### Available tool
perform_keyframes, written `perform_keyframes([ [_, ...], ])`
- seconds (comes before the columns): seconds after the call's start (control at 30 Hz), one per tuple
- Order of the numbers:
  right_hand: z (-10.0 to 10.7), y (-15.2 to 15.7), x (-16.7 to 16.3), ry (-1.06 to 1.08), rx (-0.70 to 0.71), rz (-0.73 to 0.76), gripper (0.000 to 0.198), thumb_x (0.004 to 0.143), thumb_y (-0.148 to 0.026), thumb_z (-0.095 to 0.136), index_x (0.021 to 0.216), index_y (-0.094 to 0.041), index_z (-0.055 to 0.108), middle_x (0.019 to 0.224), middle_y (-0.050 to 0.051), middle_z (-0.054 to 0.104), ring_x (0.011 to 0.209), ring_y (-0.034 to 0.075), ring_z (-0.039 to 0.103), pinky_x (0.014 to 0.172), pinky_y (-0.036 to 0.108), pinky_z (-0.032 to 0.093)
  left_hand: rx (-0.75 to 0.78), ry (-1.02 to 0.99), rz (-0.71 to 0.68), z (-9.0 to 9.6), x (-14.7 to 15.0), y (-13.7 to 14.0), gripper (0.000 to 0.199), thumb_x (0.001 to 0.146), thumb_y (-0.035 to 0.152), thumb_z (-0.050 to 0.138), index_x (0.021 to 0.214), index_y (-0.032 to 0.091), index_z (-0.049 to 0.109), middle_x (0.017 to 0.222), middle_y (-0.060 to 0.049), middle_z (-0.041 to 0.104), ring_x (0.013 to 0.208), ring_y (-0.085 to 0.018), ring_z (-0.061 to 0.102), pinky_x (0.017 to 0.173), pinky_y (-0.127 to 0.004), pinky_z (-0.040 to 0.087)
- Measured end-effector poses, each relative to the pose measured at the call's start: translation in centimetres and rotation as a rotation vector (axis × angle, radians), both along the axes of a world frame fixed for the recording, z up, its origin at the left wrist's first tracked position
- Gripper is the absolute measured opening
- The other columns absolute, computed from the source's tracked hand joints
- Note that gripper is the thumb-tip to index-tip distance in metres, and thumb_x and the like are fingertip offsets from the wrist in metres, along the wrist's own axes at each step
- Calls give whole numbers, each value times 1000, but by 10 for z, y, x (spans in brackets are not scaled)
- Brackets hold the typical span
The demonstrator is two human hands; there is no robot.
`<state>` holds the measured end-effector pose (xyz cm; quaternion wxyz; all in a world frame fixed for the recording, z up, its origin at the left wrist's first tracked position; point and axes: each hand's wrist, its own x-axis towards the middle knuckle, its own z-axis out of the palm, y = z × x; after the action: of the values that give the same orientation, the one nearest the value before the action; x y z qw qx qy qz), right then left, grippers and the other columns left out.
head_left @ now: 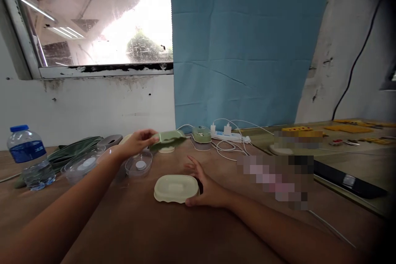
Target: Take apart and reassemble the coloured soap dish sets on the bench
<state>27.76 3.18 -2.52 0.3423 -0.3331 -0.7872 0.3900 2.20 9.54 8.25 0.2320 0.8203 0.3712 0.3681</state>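
My left hand [140, 140] pinches one end of a green plastic lid with a wavy edge [168, 138], lifted above the table and tilted. Near the middle of the table lies a cream oblong plastic lid [176, 187], its raised face up and its near edge wavy. At its right end is my right hand [206, 187], thumb by the near corner and fingers spread apart toward the far side. Whether the palm touches the rim I cannot tell. Below the green lid, a clear plastic tray with a white disc [139, 164] sits beside my left forearm.
Left stand a water bottle [29, 159], another clear tray [83, 169] and a dark green bag [72, 150]. Toward the wall are a green-topped box [201, 135] and a power strip [232, 135] with white cables. A black flat object [346, 179] lies right, near a blurred patch.
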Motion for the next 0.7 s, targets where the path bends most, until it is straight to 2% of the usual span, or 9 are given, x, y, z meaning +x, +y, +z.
perform_keyframes([
  [0.07,1,-1,0,-80,65,-23,105,52,-36,76,133,-25,11,132,11,27,118,24,34,98,41,27,112,123,244,1,2,28,37,74,46,49,90,13,58,76,-2,63,67,-13,55,59,-21,43],
  [0.13,2,-2,-1,-158,149,-2,87,53,-36,74,127,-24,29,128,9,34,117,24,34,98,39,28,183,263,468,-6,5,52,34,72,43,52,89,14,60,78,-4,64,70,-15,57,59,-22,42],
  [0.2,3,-2,-1,-215,216,26,72,54,-35,73,119,-23,42,124,8,37,115,23,37,98,36,29,196,359,571,-18,7,71,27,68,35,56,83,14,62,80,-6,65,74,-18,58,62,-23,41],
  [0.3,4,-3,-1,-248,242,31,61,57,-37,71,112,-23,48,123,7,38,114,22,38,97,34,30,186,471,625,-36,12,89,17,64,26,59,76,15,64,80,-8,66,78,-22,59,65,-25,41],
  [0.4,4,-4,-1,-252,252,38,56,58,-37,71,108,-24,50,122,6,38,115,21,37,97,33,29,179,571,673,-46,15,98,17,64,22,57,78,16,65,84,-9,66,83,-22,59,66,-25,41],
  [0.7,4,-4,0,-254,258,43,56,58,-39,70,108,-25,51,122,6,38,115,22,37,97,34,29,170,752,686,-51,12,99,17,66,27,55,77,18,64,88,-10,66,86,-23,59,66,-24,41],
])
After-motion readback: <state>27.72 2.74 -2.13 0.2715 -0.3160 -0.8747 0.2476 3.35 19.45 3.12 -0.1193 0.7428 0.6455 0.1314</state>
